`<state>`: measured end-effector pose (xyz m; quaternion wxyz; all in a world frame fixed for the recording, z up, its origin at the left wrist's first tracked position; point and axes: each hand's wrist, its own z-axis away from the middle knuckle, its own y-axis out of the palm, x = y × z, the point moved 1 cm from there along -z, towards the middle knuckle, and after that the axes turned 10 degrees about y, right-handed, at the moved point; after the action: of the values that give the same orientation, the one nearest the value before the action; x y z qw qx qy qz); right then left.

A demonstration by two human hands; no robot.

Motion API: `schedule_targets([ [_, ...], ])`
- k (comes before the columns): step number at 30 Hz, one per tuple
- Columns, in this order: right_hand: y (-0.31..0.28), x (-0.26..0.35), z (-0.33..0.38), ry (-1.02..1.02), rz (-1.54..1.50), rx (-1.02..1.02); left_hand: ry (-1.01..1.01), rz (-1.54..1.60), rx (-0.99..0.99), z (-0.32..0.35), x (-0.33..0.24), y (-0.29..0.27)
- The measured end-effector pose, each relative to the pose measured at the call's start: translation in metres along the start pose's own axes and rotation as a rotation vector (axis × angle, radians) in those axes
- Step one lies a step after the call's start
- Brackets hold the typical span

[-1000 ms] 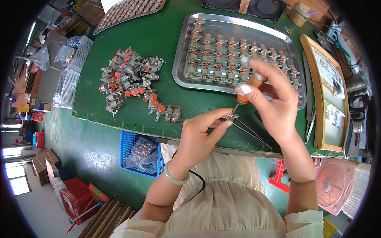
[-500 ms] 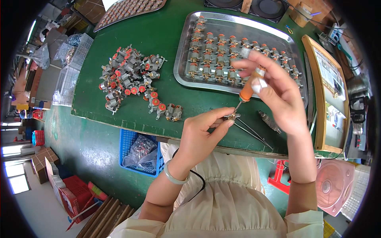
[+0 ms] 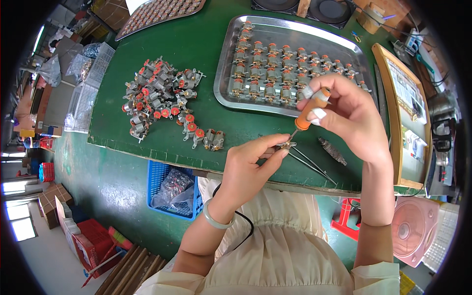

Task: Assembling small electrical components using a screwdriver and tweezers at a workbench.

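Observation:
Between thumb and fingertips my left hand [image 3: 248, 169] pinches a small metal component [image 3: 286, 145] just above the bench's front edge. My right hand [image 3: 356, 120], white wraps on its thumb and a finger, grips the orange handle of a screwdriver [image 3: 305, 119]. The screwdriver is tilted, its thin shaft running down to the component; fingers partly hide where they meet. Behind my right hand, a metal tray [image 3: 295, 30] carries rows of grey components with orange-red tops. A heap of similar components [image 3: 156, 84] lies on the left, with a few strung out toward my left hand.
Long thin metal tweezers [image 3: 314, 167] and a dark grey tool [image 3: 333, 151] lie on the green bench [image 3: 196, 44] by my hands. A wooden-framed board [image 3: 400, 118] stands at the right. Another filled tray [image 3: 160, 14] sits far left. Below is a blue basket [image 3: 155, 184].
My right hand's fingers have drawn in around the screwdriver handle, and the hand has lowered slightly. My left hand and the component stay nearly where they were.

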<state>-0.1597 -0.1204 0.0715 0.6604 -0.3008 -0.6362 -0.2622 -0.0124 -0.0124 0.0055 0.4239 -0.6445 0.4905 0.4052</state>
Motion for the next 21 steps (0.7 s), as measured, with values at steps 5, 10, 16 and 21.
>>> schedule_targets([
  [5,0.006,-0.006,-0.008,0.051,0.157,-0.224,0.007,-0.008,0.031,-0.003,-0.003,0.002],
  [10,0.018,-0.006,0.002,-0.056,0.124,-0.35,0.009,0.01,0.045,-0.002,-0.001,0.001],
  [16,0.027,-0.009,0.034,0.08,-0.499,-0.332,0.036,0.516,-0.138,-0.005,-0.009,0.0],
  [21,0.036,-0.02,0.047,0.426,-0.473,-0.198,-0.177,0.665,-0.071,-0.01,-0.018,-0.005],
])
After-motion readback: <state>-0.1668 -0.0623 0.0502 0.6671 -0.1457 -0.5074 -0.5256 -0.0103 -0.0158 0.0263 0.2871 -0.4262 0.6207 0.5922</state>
